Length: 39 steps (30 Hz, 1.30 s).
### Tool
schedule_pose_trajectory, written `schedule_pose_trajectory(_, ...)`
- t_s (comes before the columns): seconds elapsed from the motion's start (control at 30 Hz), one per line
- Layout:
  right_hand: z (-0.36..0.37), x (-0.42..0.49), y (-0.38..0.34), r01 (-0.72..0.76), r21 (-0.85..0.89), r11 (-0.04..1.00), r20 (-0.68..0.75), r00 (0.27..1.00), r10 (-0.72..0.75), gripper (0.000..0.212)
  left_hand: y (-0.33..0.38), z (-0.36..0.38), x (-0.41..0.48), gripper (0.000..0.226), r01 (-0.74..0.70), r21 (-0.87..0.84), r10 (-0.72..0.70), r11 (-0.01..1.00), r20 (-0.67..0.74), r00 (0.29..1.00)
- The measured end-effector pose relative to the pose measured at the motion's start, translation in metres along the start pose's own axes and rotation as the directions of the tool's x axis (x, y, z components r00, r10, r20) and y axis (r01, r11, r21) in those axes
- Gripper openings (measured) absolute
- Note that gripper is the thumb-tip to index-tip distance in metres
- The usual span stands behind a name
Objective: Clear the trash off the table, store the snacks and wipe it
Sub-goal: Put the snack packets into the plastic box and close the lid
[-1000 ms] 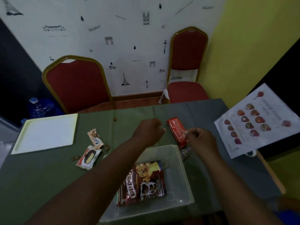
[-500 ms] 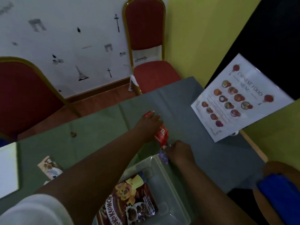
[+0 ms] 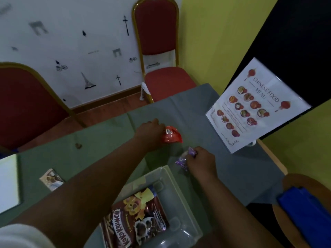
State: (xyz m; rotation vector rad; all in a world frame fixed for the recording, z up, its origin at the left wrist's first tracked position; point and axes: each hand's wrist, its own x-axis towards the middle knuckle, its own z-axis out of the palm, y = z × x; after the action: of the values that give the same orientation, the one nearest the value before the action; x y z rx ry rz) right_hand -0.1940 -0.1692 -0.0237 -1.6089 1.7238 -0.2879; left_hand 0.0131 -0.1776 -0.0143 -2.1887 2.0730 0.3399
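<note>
My left hand (image 3: 149, 132) grips a crumpled red snack wrapper (image 3: 172, 136) just above the green tablecloth (image 3: 107, 133). A little nearer and to the right, my right hand (image 3: 201, 161) pinches a small purple wrapper (image 3: 181, 161) close to the far corner of a clear plastic bin (image 3: 180, 190). Inside the bin lies a brown Koko Krunch packet (image 3: 136, 221). An opened snack wrapper (image 3: 52, 179) lies on the cloth to the left, and a brown crumb (image 3: 78, 145) sits farther back.
A standing Chinese food menu (image 3: 254, 106) is at the table's right edge. A white tray (image 3: 9, 179) lies at the far left. Two red chairs (image 3: 161, 51) stand behind the table. A blue cloth (image 3: 308, 208) rests on a wooden stool at the lower right.
The view swung right and down. The red wrapper passed from my right hand to my left, which now grips it crumpled. My right hand picked up the purple wrapper.
</note>
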Motion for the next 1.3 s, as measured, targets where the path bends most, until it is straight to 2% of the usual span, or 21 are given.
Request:
schedule_pose_trajectory(0.13, -0.030, -0.019, -0.022, 0.168, 0.015, 0.986, -0.035, 0.985, -0.167, 0.011, -0.006, -0.042, -0.037, 0.067, 0.156, -0.210, -0.191, 0.965, -0.156, 0.969)
schedule_pose_trajectory(0.27, -0.059, -0.048, -0.046, 0.341, 0.008, 0.940, -0.030, 0.940, -0.340, 0.010, -0.002, -0.081, -0.094, 0.072, 0.251, -0.348, -0.355, 0.903, -0.277, 0.893)
schedule_pose_trajectory(0.43, -0.079, -0.098, -0.067, 0.565, -0.022, 0.825, -0.010, 0.825, -0.565, 0.011, 0.018, -0.101, -0.181, 0.077, 0.367, -0.465, -0.526, 0.806, -0.276, 0.805)
schedule_pose_trajectory(0.57, -0.075, -0.130, -0.067, 0.671, -0.029, 0.741, 0.087, 0.740, -0.667, 0.011, 0.041, -0.089, -0.236, 0.071, 0.498, -0.501, -0.643, 0.708, -0.165, 0.748)
schedule_pose_trajectory(0.67, -0.063, -0.146, -0.061, 0.701, -0.069, 0.710, 0.204, 0.707, -0.678, 0.024, 0.055, -0.066, -0.265, 0.070, 0.553, -0.519, -0.671, 0.652, -0.055, 0.739)
schedule_pose_trajectory(0.77, -0.044, -0.156, -0.054, 0.705, -0.124, 0.698, 0.359, 0.688, -0.631, 0.011, 0.065, -0.044, -0.281, 0.061, 0.609, -0.515, -0.671, 0.604, 0.083, 0.736)
schedule_pose_trajectory(0.93, -0.004, -0.161, -0.046, 0.673, -0.289, 0.681, 0.521, 0.707, -0.478, 0.010, 0.064, -0.004, -0.282, 0.053, 0.689, -0.460, -0.664, 0.560, 0.248, 0.705)
schedule_pose_trajectory(1.0, 0.010, -0.158, -0.044, 0.682, -0.364, 0.635, 0.560, 0.705, -0.436, 0.015, 0.060, 0.007, -0.280, 0.049, 0.715, -0.435, -0.661, 0.547, 0.299, 0.688)
schedule_pose_trajectory(1.1, 0.026, -0.153, -0.047, 0.701, -0.499, 0.510, 0.598, 0.704, -0.382, 0.031, 0.050, 0.024, -0.276, 0.041, 0.737, -0.427, -0.673, 0.524, 0.323, 0.665)
schedule_pose_trajectory(1.17, 0.036, -0.147, -0.047, 0.696, -0.545, 0.468, 0.612, 0.712, -0.345, 0.035, 0.044, 0.034, -0.275, 0.041, 0.749, -0.436, -0.698, 0.498, 0.312, 0.645)
schedule_pose_trajectory(1.3, 0.053, -0.136, -0.040, 0.686, -0.576, 0.446, 0.595, 0.725, -0.347, 0.025, 0.042, 0.048, -0.273, 0.039, 0.743, -0.479, -0.699, 0.468, 0.313, 0.643)
